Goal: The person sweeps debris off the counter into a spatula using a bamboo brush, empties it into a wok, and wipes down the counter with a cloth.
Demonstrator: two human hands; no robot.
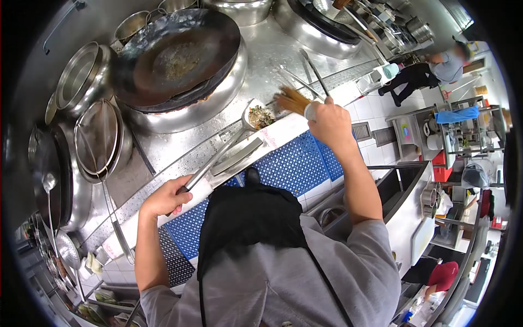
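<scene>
My left hand (165,197) is closed round the dark handle end of a ladle (226,146). The ladle reaches up and right to the stove's front edge, and its bowl holds chopped scraps (260,117) with green bits. In my right hand (331,124) is a bamboo wok brush (293,100), gripped at its bound end, bristles pointing left just above and right of the ladle bowl. A large dark wok (177,62) sits on its round burner, with brownish residue in the middle.
A wire strainer (98,136) rests over a pot at left. Metal pots (79,76) stand behind it. Thin utensils (315,73) lie on the steel stove top. Blue perforated mats (291,163) cover the floor. One person (430,71) stands far right, another (436,275) lower right.
</scene>
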